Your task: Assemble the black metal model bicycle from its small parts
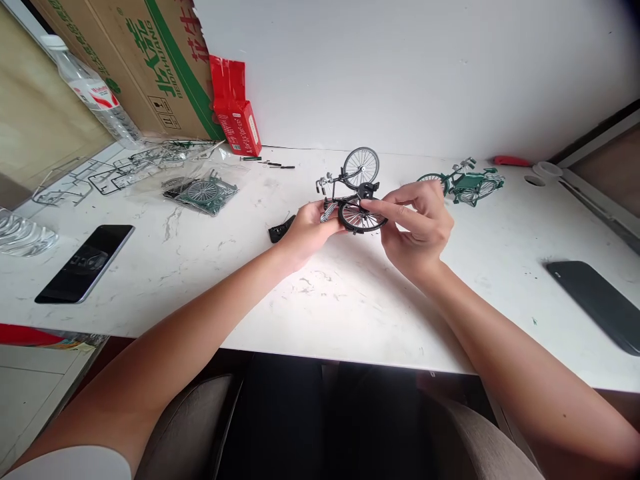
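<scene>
A small black model bicycle (367,189) is held tilted above the white table, with one wheel towards me and the other farther back. My left hand (311,232) is closed on its lower side, and some of the fingers are behind the near wheel. My right hand (420,227) pinches at the bicycle beside the dark saddle, over the near wheel; what exactly lies between the fingertips is hidden. A black part (281,230) lies on the table just left of my left hand. Behind my right hand stands a green model bicycle (473,185), partly covered by it.
At the back left are a clear bag of green bicycle parts (203,192), loose black part frames (125,170), a red box (240,127), a carton (145,67) and a bottle (95,93). A phone (85,263) lies left, a dark case (595,300) right.
</scene>
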Motion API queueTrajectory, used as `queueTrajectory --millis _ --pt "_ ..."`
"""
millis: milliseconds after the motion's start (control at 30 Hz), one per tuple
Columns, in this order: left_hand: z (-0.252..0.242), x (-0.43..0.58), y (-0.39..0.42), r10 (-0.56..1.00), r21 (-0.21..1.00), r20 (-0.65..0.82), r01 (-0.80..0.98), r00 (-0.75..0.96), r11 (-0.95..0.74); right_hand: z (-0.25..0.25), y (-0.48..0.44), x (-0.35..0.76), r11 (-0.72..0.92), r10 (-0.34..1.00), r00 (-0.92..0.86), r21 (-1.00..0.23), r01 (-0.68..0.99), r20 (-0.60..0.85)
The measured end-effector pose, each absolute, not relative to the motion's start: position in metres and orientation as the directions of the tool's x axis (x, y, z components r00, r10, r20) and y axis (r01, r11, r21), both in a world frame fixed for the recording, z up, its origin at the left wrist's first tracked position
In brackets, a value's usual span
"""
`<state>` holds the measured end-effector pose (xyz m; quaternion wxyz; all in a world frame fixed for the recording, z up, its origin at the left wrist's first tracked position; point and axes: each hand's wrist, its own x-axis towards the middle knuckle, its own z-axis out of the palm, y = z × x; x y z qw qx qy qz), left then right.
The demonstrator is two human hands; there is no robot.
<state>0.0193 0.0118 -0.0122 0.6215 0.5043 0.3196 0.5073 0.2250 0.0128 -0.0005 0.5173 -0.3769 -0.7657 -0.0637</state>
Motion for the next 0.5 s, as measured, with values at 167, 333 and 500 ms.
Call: queueTrajectory --millis 167,333,500 --pt "-0.002 0.009 0.010 0.872 0.888 0.134 -0.448 0.470 0.104 -0.006 0.017 0.224 0.746 0.510 -0.195 -0.319 0.584 0.838" --pt "-0.006 0.004 0.018 0.908 0.873 0.067 -0.464 0.413 0.147 -0.005 0.015 0.221 0.776 0.536 -0.267 -0.342 0.530 0.801" --pt "-0.010 0.010 0.018 0.930 0.902 0.079 -0.423 0.359 0.087 -0.004 0.012 0.218 0.721 0.635 -0.225 -0.464 0.514 0.739"
